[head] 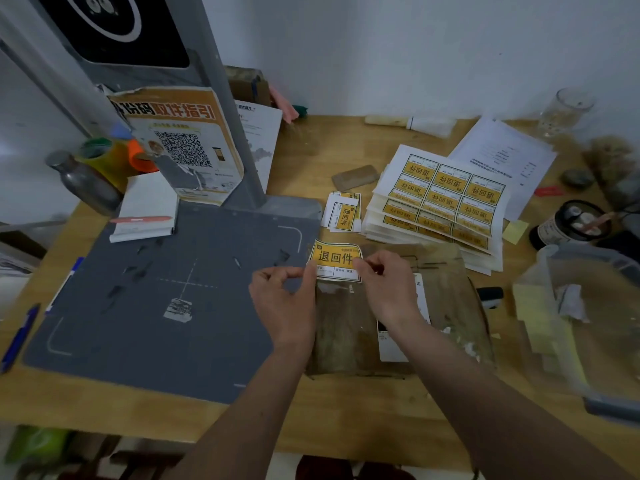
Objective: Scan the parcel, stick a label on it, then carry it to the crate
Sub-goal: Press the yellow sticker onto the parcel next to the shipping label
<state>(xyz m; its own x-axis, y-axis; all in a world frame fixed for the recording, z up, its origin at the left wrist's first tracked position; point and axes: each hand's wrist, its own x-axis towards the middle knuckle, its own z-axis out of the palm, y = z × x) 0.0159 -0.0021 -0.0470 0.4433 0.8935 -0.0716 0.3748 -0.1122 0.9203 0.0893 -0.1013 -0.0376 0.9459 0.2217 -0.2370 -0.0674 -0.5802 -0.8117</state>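
Two hands pinch yellow label [335,259] by opposite edges: left hand [282,303], right hand [388,289], above brown parcel [450,306].

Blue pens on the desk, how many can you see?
2, both at the desk's left edge: one blue pen nearest the camera, another just past it beside the grey scanner mat. Clutter may hide more.

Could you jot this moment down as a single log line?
step: labelling | left hand + right hand: both pinch yellow label | parcel: flat on table, beside scanner pad | crate: unseen
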